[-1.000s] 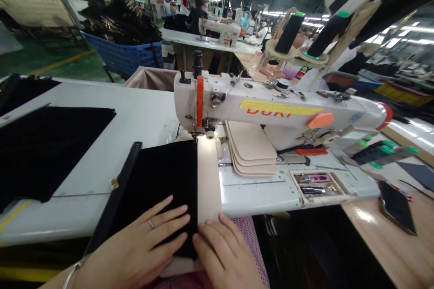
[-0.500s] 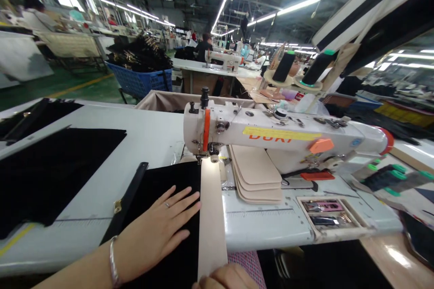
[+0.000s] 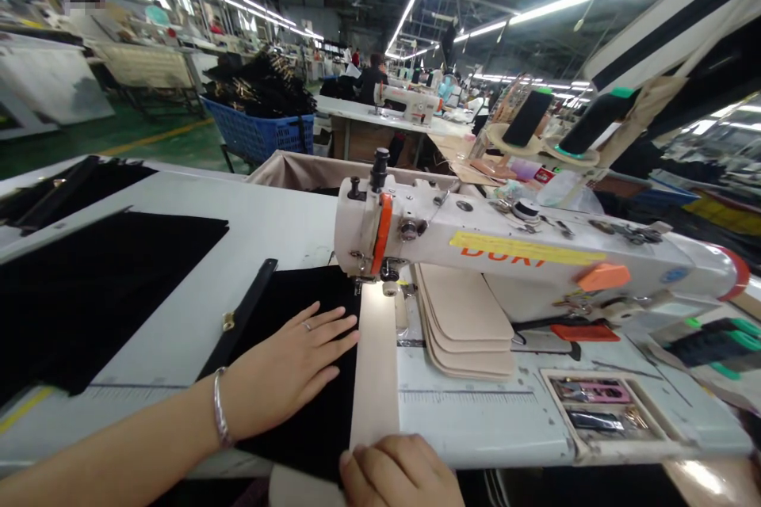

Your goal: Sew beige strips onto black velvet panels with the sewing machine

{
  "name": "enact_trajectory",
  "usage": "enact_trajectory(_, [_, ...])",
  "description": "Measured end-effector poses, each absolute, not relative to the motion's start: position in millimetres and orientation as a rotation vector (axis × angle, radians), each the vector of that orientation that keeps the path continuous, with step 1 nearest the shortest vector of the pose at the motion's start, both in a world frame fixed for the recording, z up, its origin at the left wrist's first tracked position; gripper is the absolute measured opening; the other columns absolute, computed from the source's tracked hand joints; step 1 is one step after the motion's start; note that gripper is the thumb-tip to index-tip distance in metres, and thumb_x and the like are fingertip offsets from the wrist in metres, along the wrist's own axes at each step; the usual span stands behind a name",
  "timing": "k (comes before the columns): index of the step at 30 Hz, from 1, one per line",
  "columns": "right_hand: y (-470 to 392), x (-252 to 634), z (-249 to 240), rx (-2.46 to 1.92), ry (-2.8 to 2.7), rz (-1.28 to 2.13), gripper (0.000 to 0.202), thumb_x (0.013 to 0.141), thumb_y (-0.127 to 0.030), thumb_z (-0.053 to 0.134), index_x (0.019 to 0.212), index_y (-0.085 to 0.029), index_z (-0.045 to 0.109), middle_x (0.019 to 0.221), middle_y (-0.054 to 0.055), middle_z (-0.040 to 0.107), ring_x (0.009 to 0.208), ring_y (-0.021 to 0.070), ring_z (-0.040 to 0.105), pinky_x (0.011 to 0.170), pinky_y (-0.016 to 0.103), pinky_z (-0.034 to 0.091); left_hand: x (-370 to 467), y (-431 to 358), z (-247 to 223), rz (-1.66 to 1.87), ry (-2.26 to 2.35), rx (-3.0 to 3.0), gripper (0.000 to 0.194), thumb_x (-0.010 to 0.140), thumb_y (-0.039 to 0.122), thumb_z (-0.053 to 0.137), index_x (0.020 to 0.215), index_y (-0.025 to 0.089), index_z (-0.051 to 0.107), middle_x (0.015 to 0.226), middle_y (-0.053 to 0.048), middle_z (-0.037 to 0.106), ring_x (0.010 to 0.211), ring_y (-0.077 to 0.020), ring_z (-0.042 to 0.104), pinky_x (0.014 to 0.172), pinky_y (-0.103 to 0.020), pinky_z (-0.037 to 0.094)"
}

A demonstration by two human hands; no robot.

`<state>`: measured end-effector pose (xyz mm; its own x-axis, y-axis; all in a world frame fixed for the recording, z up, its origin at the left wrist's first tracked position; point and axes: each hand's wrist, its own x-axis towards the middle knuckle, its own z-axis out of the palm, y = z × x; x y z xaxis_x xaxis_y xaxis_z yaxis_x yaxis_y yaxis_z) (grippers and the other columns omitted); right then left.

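Pale tabletop (image 3: 285,218), beige strip (image 3: 376,380) lengthwise toward machine (image 3: 517,245)

From the needle (image 3: 357,286) of the sewing machine (image 3: 547,277), the left hand (image 3: 288,376) is at 7 o'clock, its fingers spread flat on black fabric (image 3: 326,432). A beige strip (image 3: 376,380) runs along the fabric's edge from beside the needle toward 6 o'clock; the right hand (image 3: 404,475) curls over its near end, at half past five. Whether those fingers pinch it is hidden. Another black piece (image 3: 119,285) lies at 9 o'clock on the pale desk (image 3: 279,218). Stacked beige pieces (image 3: 469,325) sit between 3 and 4, a tool compartment (image 3: 645,404) near 4. Black thread spools (image 3: 529,117) stand between 1 and 2, and a loaded blue basket (image 3: 261,131) at 11.
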<state>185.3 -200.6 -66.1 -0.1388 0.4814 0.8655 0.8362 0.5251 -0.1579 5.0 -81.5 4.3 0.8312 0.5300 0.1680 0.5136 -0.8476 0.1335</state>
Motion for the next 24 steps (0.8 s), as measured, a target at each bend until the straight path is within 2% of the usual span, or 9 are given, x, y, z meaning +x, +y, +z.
enact_trajectory(4, [-193.8, 193.1, -56.2, -1.063, -1.898, -0.366, 0.024, 0.095, -0.018, 0.044, 0.097, -0.02, 0.068, 0.069, 0.002, 0.07, 0.057, 0.017, 0.059, 0.052, 0.032, 0.041, -4.6, -102.5, 10.4, 0.323, 0.745, 2.927, 0.053, 0.091, 0.027, 0.062, 0.143, 0.026, 0.048, 0.145, -0.004, 0.052, 0.139, -0.0244, 0.043, 0.121, -0.047, 0.027])
enact_trajectory(7, [-190.3, 199.5, -42.8, -1.059, -1.959, -0.242, 0.024, 0.097, -0.026, 0.046, 0.098, -0.02, 0.069, 0.073, 0.001, 0.071, 0.06, 0.017, 0.06, 0.054, 0.032, 0.044, -13.1, -124.4, 4.4, 0.3, 0.621, 2.936, 0.044, 0.091, 0.026, 0.061, 0.135, 0.025, 0.056, 0.142, -0.001, 0.056, 0.136, -0.0209, 0.047, 0.12, -0.039, 0.031])
enact_trajectory(9, [-189.1, 202.4, -38.3, -1.058, -1.979, -0.152, 0.022, 0.098, -0.032, 0.05, 0.097, -0.022, 0.07, 0.075, -0.001, 0.071, 0.062, 0.0161, 0.061, 0.065, 0.033, 0.049, -15.8, -133.9, -3.2, 0.406, 0.559, 2.916, 0.038, 0.091, 0.015, 0.056, 0.128, 0.025, 0.061, 0.137, 0.0, 0.06, 0.131, -0.0176, 0.052, 0.119, -0.034, 0.033])
enact_trajectory(11, [-189.1, 203.5, -40.8, -1.061, -1.959, -0.105, 0.02, 0.099, -0.029, 0.051, 0.095, -0.025, 0.07, 0.076, -0.003, 0.072, 0.065, 0.0142, 0.061, 0.08, 0.034, 0.051, -15.6, -136.9, -7.5, 0.525, 0.507, 2.868, 0.04, 0.089, 0.007, 0.052, 0.124, 0.024, 0.062, 0.131, 0.0, 0.065, 0.125, -0.0156, 0.057, 0.119, -0.033, 0.034])
enact_trajectory(14, [-190.2, 204.1, -51.0, -1.062, -1.926, -0.102, 0.024, 0.102, -0.022, 0.047, 0.096, -0.027, 0.07, 0.08, -0.004, 0.072, 0.069, 0.0121, 0.062, 0.094, 0.034, 0.047, -11.6, -132.3, -2.4, 0.574, 0.419, 2.822, 0.037, 0.092, 0.006, 0.05, 0.123, 0.023, 0.062, 0.12, 0.0, 0.071, 0.117, -0.0142, 0.063, 0.115, -0.031, 0.039])
enact_trajectory(18, [-186.8, 210.6, -48.0, -1.052, -1.998, -0.082, 0.027, 0.104, -0.023, 0.043, 0.1, -0.025, 0.07, 0.086, -0.003, 0.073, 0.074, 0.0129, 0.062, 0.094, 0.033, 0.047, -7.2, -123.8, 7.4, 0.667, 0.393, 2.813, 0.029, 0.096, 0.008, 0.045, 0.114, 0.02, 0.064, 0.11, 0.001, 0.074, 0.112, -0.0123, 0.065, 0.116, -0.028, 0.036])
enact_trajectory(24, [-172.8, 227.8, -22.4, -1.008, -2.228, 0.082, 0.028, 0.103, -0.023, 0.042, 0.117, -0.02, 0.066, 0.104, 0.002, 0.072, 0.088, 0.0161, 0.063, 0.09, 0.032, 0.05, -8.2, -112.7, -9.0, 0.661, 0.438, 2.808, 0.03, 0.095, 0.008, 0.042, 0.114, 0.02, 0.062, 0.116, 0.0, 0.072, 0.119, -0.0146, 0.06, 0.119, -0.033, 0.032])
